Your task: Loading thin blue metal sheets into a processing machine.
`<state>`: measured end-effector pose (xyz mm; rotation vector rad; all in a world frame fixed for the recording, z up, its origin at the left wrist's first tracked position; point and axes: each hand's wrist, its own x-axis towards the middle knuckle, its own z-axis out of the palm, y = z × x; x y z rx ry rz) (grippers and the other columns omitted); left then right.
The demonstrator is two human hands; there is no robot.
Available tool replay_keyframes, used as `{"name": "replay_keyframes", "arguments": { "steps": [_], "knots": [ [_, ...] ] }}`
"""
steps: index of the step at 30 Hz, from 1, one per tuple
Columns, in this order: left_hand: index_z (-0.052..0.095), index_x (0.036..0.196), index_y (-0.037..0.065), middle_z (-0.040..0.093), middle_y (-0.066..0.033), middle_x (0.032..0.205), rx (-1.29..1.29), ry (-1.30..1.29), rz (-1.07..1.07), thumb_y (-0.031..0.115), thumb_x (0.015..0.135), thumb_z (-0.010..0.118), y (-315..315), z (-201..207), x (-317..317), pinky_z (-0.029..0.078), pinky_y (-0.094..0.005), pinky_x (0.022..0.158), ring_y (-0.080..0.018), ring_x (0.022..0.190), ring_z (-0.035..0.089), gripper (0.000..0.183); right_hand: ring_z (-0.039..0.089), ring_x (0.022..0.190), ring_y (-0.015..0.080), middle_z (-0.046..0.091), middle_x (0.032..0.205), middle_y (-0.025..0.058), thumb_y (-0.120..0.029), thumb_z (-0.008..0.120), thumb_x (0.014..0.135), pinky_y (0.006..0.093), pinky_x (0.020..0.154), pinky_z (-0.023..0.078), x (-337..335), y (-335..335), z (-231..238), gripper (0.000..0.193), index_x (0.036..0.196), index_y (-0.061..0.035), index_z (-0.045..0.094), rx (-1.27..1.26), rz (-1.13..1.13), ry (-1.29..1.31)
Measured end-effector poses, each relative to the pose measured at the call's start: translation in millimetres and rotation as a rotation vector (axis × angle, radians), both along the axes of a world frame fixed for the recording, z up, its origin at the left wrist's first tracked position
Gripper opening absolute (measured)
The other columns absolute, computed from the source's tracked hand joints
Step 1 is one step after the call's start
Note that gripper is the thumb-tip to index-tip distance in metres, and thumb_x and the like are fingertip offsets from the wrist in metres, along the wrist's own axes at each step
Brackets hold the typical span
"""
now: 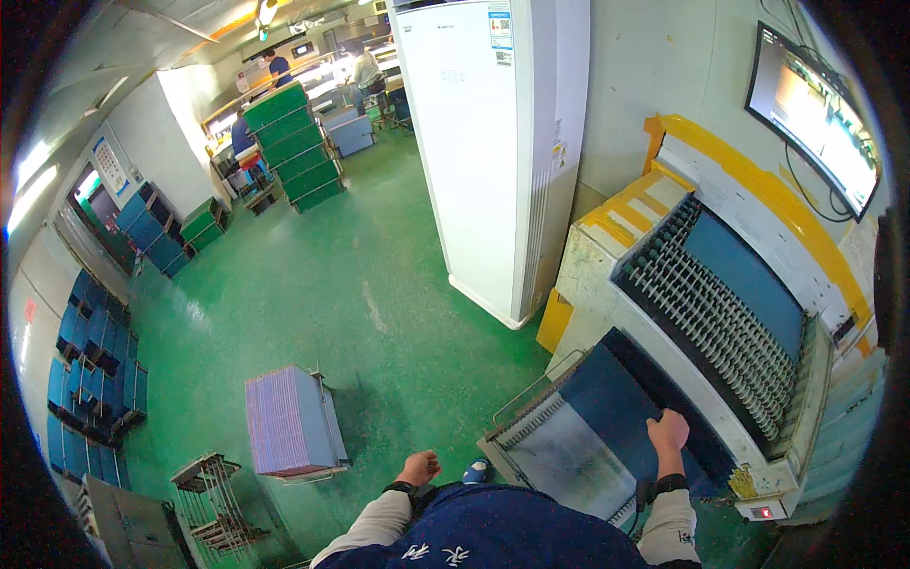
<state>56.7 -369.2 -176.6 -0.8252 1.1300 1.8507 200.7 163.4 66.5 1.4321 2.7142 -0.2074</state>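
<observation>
My right hand (669,431) is closed at the edge of a dark blue panel (607,403), its fingers curled onto that edge; the fingertips are partly hidden. The panel lies at a wire-framed slotted rack (517,431) with comb-like sides. A greyish, see-through-looking sheet (573,450) covers the rack's nearer part. My left hand (419,468) hangs in front of my body above the floor, its fingers curled in with nothing visible in them. Right beside the rack stands a machine (607,275) with rows of rollers (711,313) and a blue panel (744,275) on its upper part.
A rack of pinkish-edged panels (294,422) stands on the green floor (379,313) to the left, near an empty metal rack (210,503). A tall white cabinet unit (474,142) rises ahead. Green crates (294,142) and blue racks (95,370) stand farther left. People (368,71) sit at far benches.
</observation>
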Motion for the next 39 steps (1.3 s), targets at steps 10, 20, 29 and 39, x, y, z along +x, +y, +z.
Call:
{"name": "replay_keyframes", "arguments": {
  "steps": [10,20,29,39],
  "knots": [
    [0.052,0.087,0.005,0.049,-0.0048,0.072,-0.078,-0.015,-0.011,0.017,0.086,0.060,4,3,-1,0.050,-0.0389,0.067,-0.0211,0.064,0.054,0.014,0.064,0.095,0.0319,0.066,0.100,0.0191,-0.028,0.072,0.067,0.0397,0.085,0.050,-1,-2,6,0.045,0.105,-0.0025,0.067,-0.005,0.003,-0.014],
    [0.052,0.088,0.004,0.050,-0.0047,0.073,-0.070,-0.008,-0.031,0.018,0.088,0.058,4,1,-2,0.050,-0.0393,0.066,-0.0217,0.063,0.054,0.015,0.063,0.097,0.0320,0.066,0.102,0.0188,-0.028,0.071,0.068,0.0396,0.086,0.049,0,-1,6,0.046,0.106,-0.0017,0.066,-0.014,0.004,-0.009],
    [0.052,0.089,0.005,0.049,-0.0038,0.072,-0.025,0.008,-0.036,0.022,0.091,0.056,1,-4,-2,0.049,-0.0402,0.071,-0.0215,0.067,0.053,0.018,0.063,0.099,0.0319,0.066,0.104,0.0184,-0.030,0.072,0.069,0.0395,0.087,0.049,-2,-3,8,0.049,0.108,-0.0021,0.066,-0.018,0.001,-0.022],
    [0.049,0.080,0.008,0.044,-0.0014,0.067,0.026,-0.002,-0.016,0.020,0.090,0.056,0,-1,-3,0.048,-0.0374,0.065,-0.0185,0.060,0.049,0.017,0.063,0.097,0.0329,0.066,0.101,0.0193,-0.030,0.072,0.069,0.0404,0.086,0.049,-3,-2,5,0.047,0.107,-0.0019,0.066,-0.028,-0.013,-0.021]
  ]
}}
